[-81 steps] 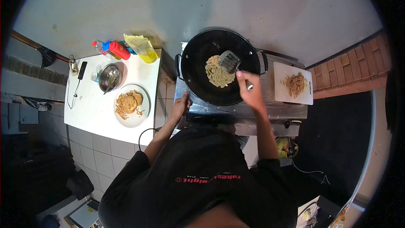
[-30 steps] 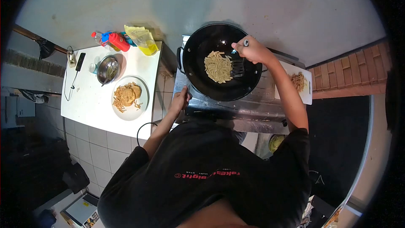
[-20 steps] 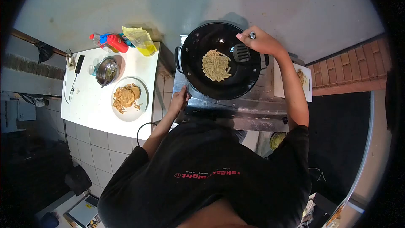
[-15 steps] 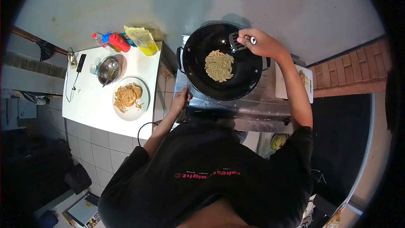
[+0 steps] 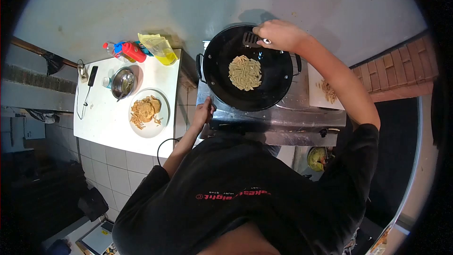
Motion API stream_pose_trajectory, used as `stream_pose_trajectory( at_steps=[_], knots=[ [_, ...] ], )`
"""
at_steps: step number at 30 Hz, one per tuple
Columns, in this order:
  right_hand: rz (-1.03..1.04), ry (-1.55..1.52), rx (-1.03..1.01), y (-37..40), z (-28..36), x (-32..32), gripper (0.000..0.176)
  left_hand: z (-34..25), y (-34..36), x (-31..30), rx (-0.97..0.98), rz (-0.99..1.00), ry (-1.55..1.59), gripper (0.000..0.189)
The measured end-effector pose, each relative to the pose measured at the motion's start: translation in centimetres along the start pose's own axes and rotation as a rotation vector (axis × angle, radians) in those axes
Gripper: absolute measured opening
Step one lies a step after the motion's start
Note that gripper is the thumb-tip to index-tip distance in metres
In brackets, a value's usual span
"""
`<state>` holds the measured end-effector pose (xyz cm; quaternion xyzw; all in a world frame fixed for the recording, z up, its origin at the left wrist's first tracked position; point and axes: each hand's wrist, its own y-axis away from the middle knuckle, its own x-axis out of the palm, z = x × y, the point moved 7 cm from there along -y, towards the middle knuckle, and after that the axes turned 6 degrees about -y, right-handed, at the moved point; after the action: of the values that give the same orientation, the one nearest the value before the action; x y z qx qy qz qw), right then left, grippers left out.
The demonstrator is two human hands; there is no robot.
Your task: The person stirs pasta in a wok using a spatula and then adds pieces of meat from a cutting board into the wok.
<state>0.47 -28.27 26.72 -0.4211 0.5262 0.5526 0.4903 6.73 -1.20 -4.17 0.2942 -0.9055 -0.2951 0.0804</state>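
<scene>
In the head view, a black wok [image 5: 271, 87] sits on a metal stove [image 5: 283, 119], with a heap of pale cut strips [image 5: 245, 73] in the middle of it. My right hand [image 5: 279, 35] is wrapped around the handle of a black slotted spatula [image 5: 251, 39], over the wok's far rim. The spatula's head is apart from the strips, near the far inner wall. My left hand [image 5: 203, 112] is at the stove's left front edge, its fingers curled on that edge, below the wok's left handle.
On the white table [image 5: 101, 125] at left are a plate [image 5: 160, 125] of browned food and fried strips, a metal bowl [image 5: 123, 83], a red bottle [image 5: 134, 52] and a yellow oil pouch [image 5: 163, 49]. A cutting board [image 5: 317, 95] with strips lies right of the wok.
My right hand and the spatula have moved left and slightly up along the wok's far side. My left hand stays at the stove edge. The strips look unmoved.
</scene>
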Motion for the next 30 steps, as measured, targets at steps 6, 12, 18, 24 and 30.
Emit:
stream_pose_trajectory(
  at_steps=[6,12,18,24,30],
  knots=[
    [0.009,-0.195,-0.094,-0.7,1.7,1.0,0.024,0.0,-0.1,0.1,0.024,0.004,-0.005,0.064],
    [0.062,-0.328,-0.034,0.4,1.2,1.0,0.028,0.0,-0.2,0.0,0.016,0.006,-0.007,0.063],
    [-0.069,-0.287,0.102,1.5,-1.1,-1.1,0.028,0.5,-0.8,0.1,0.023,0.008,-0.009,0.063],
    [-0.178,-0.378,0.239,1.5,-5.3,1.5,0.026,0.2,-0.4,0.0,0.01,0.017,-0.009,0.064],
    [-0.192,-0.734,0.197,2.2,-5.1,6.3,0.026,-0.4,0.1,0.1,-0.011,0.028,-0.005,0.063]
  ],
)
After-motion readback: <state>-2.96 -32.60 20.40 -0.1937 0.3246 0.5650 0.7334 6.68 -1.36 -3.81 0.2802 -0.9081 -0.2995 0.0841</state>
